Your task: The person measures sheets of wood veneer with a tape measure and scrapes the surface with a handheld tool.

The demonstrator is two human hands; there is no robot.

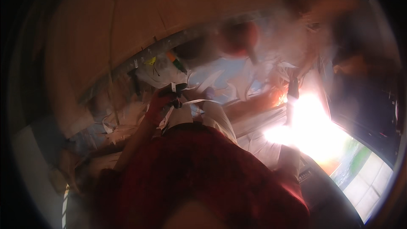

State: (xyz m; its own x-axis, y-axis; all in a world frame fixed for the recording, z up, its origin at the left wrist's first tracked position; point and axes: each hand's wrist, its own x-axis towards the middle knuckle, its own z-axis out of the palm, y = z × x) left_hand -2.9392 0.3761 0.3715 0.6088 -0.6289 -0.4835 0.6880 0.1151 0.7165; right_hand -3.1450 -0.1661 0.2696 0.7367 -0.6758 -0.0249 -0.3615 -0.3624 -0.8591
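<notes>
My left hand (164, 100), in a red glove with dark fingertips, is closed above my knees. A narrow white strip (200, 100) runs out of its fingers to the right, and a small white end stands up at the top of the hand. What the strip is made of cannot be made out. Off to the right stretches my right arm, ending in a dark-gloved right hand (293, 88). Strong glare washes over that arm, and the fingers are too blurred to read. Scattered white scraps (239, 85) lie near both hands.
Beyond my hands rises a large brown panel (127, 21). A green and orange handled tool (176, 62) and a yellow piece (150, 61) lie along its lower edge. A blurred red round object (238, 38) sits farther back. Pale floor tiles (369, 176) show at the lower right.
</notes>
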